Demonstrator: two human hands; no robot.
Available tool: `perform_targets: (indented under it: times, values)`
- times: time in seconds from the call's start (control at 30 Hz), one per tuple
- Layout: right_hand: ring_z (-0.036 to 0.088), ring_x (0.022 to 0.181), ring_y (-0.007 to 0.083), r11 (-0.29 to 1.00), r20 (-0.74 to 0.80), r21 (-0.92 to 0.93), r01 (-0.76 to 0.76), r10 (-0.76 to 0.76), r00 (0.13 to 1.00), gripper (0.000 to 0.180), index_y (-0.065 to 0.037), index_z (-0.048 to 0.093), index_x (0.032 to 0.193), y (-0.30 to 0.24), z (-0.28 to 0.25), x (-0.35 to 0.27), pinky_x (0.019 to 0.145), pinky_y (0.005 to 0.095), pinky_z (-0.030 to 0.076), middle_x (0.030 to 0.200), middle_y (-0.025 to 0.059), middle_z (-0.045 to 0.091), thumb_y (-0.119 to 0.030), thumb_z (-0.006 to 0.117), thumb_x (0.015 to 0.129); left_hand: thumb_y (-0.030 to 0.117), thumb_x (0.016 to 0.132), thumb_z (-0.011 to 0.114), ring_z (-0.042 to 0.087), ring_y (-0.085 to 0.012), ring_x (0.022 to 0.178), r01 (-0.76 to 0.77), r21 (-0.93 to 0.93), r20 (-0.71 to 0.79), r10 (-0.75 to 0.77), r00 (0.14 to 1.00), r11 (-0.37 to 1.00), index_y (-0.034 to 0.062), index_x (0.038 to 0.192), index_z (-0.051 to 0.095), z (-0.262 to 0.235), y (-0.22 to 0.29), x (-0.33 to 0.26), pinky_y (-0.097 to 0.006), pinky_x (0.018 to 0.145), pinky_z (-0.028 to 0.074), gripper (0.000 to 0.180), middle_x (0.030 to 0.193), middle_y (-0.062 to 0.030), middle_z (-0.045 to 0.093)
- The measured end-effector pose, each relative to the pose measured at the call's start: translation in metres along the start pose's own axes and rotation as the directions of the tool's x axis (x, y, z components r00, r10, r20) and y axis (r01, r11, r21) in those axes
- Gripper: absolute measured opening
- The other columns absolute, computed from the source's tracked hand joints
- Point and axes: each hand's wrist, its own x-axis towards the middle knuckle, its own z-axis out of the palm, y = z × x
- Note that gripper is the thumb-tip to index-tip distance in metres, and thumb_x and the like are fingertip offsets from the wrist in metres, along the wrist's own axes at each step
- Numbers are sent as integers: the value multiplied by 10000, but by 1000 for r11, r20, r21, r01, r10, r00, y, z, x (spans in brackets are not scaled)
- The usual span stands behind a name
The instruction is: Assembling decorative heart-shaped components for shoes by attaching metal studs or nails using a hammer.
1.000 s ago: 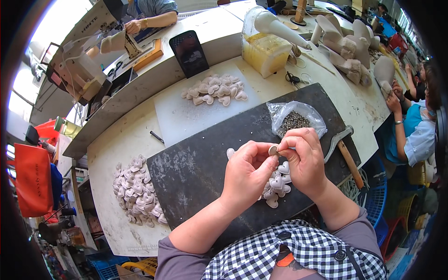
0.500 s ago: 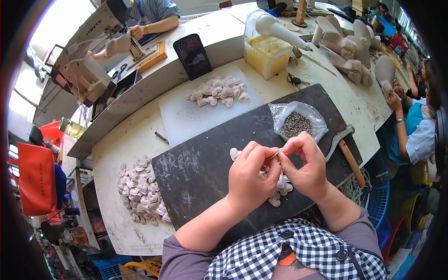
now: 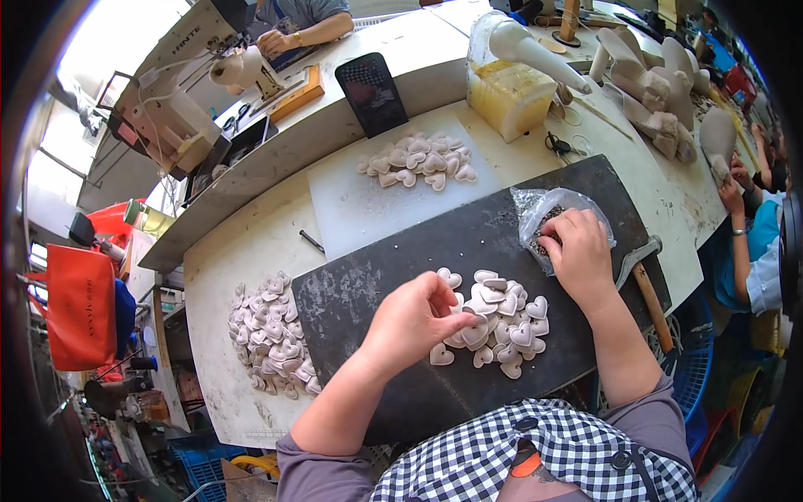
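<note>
A dark slab [image 3: 393,276] lies on the work table in front of me. On it sits a small heap of pale heart-shaped pieces [image 3: 498,322]. My left hand [image 3: 414,318] rests at the left edge of that heap, fingertips pinched together on one heart piece. My right hand [image 3: 581,251] reaches into a clear plastic bag [image 3: 535,213] of small dark bits at the slab's right end, its fingers curled inside the bag's mouth. What they hold is hidden.
A white board [image 3: 368,205] behind the slab carries more hearts [image 3: 418,163]. A larger heap of hearts [image 3: 272,335] lies at left. A hammer [image 3: 648,289] rests by the slab's right edge. A yellowish tub [image 3: 510,96], phone [image 3: 372,92] and sewing machine [image 3: 180,109] stand farther back. Other people work at right.
My hands were together over the heap working one piece. They have parted: the right hand has gone up and right into the bag, the left has dropped to the heap.
</note>
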Motion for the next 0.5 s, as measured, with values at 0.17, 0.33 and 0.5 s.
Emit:
perform_targets:
  times: [0.17,0.33,0.5]
  values:
    - [568,889,272,999,-23,32,-20,21,1000,132,-86,623,852,0,2,1,827,406,438,874,51,611,-157,727,814,132,875,717,587,-183,727,-165,127,-311,197,930,978,21,919,652,-28,-40,67,-313,684,489,136,792,-71,616]
    - [615,853,304,973,-106,230,-19,45,993,97,-60,627,884,3,5,-2,772,406,481,895,83,654,-65,700,821,167,895,687,625,-271,823,-100,492,-574,408,709,865,20,967,693,-31,-52,143,-354,750,504,164,935,-135,623]
    - [643,839,323,951,-192,303,69,-10,981,119,-42,644,926,4,-1,-1,749,402,512,906,109,675,-6,684,820,220,881,706,636,-335,843,0,698,-511,499,700,716,24,964,695,-34,-58,152,-394,763,513,214,967,-155,644]
